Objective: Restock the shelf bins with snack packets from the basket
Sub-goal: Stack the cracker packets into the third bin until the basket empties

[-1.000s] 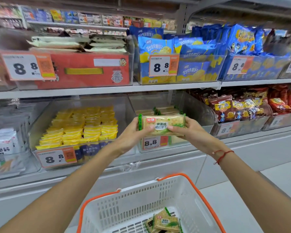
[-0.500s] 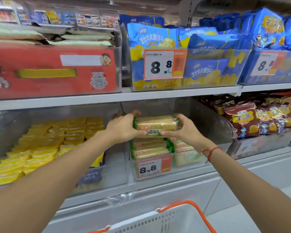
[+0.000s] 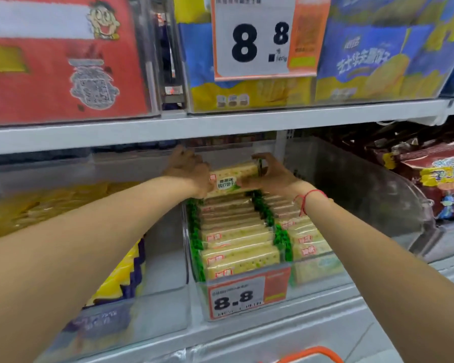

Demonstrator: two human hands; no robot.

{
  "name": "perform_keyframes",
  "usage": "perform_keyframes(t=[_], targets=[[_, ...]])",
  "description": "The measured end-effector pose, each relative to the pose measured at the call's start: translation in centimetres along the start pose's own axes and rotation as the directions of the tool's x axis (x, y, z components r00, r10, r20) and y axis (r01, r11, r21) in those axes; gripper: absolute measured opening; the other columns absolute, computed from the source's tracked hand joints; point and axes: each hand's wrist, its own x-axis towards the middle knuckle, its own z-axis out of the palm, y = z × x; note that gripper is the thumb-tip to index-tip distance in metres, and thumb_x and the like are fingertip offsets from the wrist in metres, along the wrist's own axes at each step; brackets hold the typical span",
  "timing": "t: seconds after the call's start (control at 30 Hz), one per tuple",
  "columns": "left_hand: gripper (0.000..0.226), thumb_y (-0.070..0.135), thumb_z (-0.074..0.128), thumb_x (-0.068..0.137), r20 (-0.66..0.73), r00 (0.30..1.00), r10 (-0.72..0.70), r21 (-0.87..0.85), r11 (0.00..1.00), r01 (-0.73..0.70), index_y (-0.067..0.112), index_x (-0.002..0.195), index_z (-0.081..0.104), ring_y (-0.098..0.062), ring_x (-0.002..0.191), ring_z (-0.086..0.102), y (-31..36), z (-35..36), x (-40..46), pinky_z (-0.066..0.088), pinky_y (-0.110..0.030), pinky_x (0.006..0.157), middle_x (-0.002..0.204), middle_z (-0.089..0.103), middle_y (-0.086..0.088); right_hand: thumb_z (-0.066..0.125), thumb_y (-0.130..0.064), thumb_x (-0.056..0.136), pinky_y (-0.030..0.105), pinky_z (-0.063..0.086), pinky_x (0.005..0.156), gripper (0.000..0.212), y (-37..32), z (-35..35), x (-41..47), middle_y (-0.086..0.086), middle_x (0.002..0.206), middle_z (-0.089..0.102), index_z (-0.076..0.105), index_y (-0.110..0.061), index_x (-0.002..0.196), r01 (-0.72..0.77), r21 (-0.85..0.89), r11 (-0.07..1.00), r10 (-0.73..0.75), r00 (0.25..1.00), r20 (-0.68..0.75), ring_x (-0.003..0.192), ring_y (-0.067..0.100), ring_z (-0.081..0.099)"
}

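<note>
Left hand [image 3: 188,170] and right hand [image 3: 269,174] grip cracker packet [image 3: 232,178] by its ends above rear of clear bin [image 3: 247,297]; risk: an uneven release tips it off the row.

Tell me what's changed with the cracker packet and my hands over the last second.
Both hands carried the cracker packet from in front of the clear bin up and deep to the back, above the rows already stacked there. The left hand and right hand still grip its ends; nothing was released. The stacked packets stayed put.
</note>
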Motion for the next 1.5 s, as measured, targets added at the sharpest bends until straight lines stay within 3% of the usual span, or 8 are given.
perform_keyframes(t=[0.1, 0.2, 0.37, 0.43, 0.57, 0.8, 1.17, 1.5], targets=[[0.051, 0.047, 0.031, 0.100, 0.024, 1.000, -0.007, 0.047, 0.999, 0.005, 0.020, 0.142, 0.040, -0.025, 0.138, 0.023, 0.0, 0.3, 0.9, 0.008, -0.042, 0.114, 0.149, 0.034, -0.007, 0.077, -0.036, 0.075, 0.024, 0.036, 0.090, 0.082, 0.6, 0.3, 0.6, 0.008, 0.141, 0.040, 0.029, -0.022, 0.139, -0.026, -0.004, 1.000, 0.026, 0.999, -0.019, 0.128, 0.027, 0.043], [0.047, 0.039, 0.041, 0.098, -0.039, 0.999, -0.017, 0.112, 0.993, 0.021, 0.019, 0.141, 0.039, -0.025, 0.135, 0.028, 0.0, 0.5, 1.2, 0.016, -0.041, 0.111, 0.145, 0.038, -0.008, 0.074, -0.040, 0.078, 0.021, 0.034, 0.091, 0.081, 1.1, 1.7, 0.5, 0.004, 0.144, 0.038, 0.030, -0.019, 0.142, 0.005, -0.024, 1.000, -0.007, 0.996, -0.090, 0.131, 0.025, 0.040], [0.046, 0.020, 0.056, 0.092, -0.142, 0.988, 0.053, 0.012, 0.999, -0.052, 0.024, 0.136, 0.046, -0.025, 0.121, 0.049, -0.1, 0.9, 1.5, 0.032, -0.035, 0.093, 0.131, 0.055, -0.005, 0.072, -0.055, 0.073, 0.044, 0.038, 0.106, 0.085, 0.9, 2.6, 0.6, 0.004, 0.148, 0.029, 0.032, -0.028, 0.144, 0.145, -0.459, 0.877, -0.297, 0.914, -0.278, 0.136, 0.027, 0.032], [0.039, 0.019, 0.057, 0.092, -0.143, 0.989, 0.044, -0.048, 0.998, -0.052, 0.020, 0.131, 0.052, -0.026, 0.113, 0.055, 0.0, 1.0, 1.5, 0.035, -0.029, 0.078, 0.124, 0.059, -0.007, 0.068, -0.049, 0.079, 0.046, 0.035, 0.108, 0.072, 0.7, 2.8, 0.5, 0.003, 0.148, 0.032, 0.037, -0.032, 0.142, 0.220, -0.556, 0.801, -0.393, 0.895, -0.213, 0.136, 0.029, 0.030], [0.041, 0.027, 0.065, 0.086, -0.062, 0.997, 0.046, -0.087, 0.995, -0.052, 0.016, 0.125, 0.057, -0.026, 0.106, 0.059, 0.3, 0.7, 1.2, 0.040, -0.029, 0.075, 0.118, 0.061, -0.009, 0.065, -0.031, 0.087, 0.035, 0.030, 0.109, 0.054, 1.0, 3.2, 0.3, 0.001, 0.148, 0.032, 0.048, -0.028, 0.137, 0.238, -0.413, 0.879, -0.253, 0.967, 0.018, 0.135, 0.025, 0.034], [0.043, 0.020, 0.065, 0.082, -0.076, 0.996, 0.047, -0.190, 0.980, -0.061, 0.019, 0.124, 0.057, -0.024, 0.103, 0.057, 0.1, 0.5, 0.9, 0.035, -0.026, 0.068, 0.117, 0.060, -0.006, 0.073, -0.022, 0.081, 0.018, 0.031, 0.094, 0.058, 0.6, 2.6, -0.1, 0.000, 0.138, 0.039, 0.051, -0.026, 0.134, 0.248, -0.377, 0.893, -0.260, 0.965, 0.019, 0.123, 0.018, 0.044], [0.023, 0.014, 0.062, 0.087, -0.181, 0.983, -0.001, -0.174, 0.984, -0.031, 0.017, 0.106, 0.050, -0.026, 0.104, 0.054, 0.3, 0.3, 0.7, 0.032, -0.029, 0.072, 0.114, 0.056, -0.007, 0.074, -0.014, 0.078, 0.025, 0.043, 0.093, 0.053, 0.5, 3.2, -0.3, 0.003, 0.133, 0.041, 0.053, -0.022, 0.126, 0.283, -0.408, 0.868, -0.339, 0.938, -0.069, 0.114, 0.021, 0.052], [0.049, 0.028, 0.074, 0.077, -0.071, 0.997, 0.038, -0.129, 0.990, -0.047, 0.015, 0.119, 0.052, -0.022, 0.100, 0.054, 0.3, 0.2, 1.0, 0.036, -0.029, 0.068, 0.115, 0.054, -0.006, 0.076, -0.016, 0.072, 0.040, 0.043, 0.104, 0.069, -0.4, 2.9, 0.1, 0.002, 0.144, 0.028, 0.046, -0.027, 0.134, 0.167, -0.368, 0.915, -0.169, 0.985, 0.028, 0.122, 0.027, 0.047]])
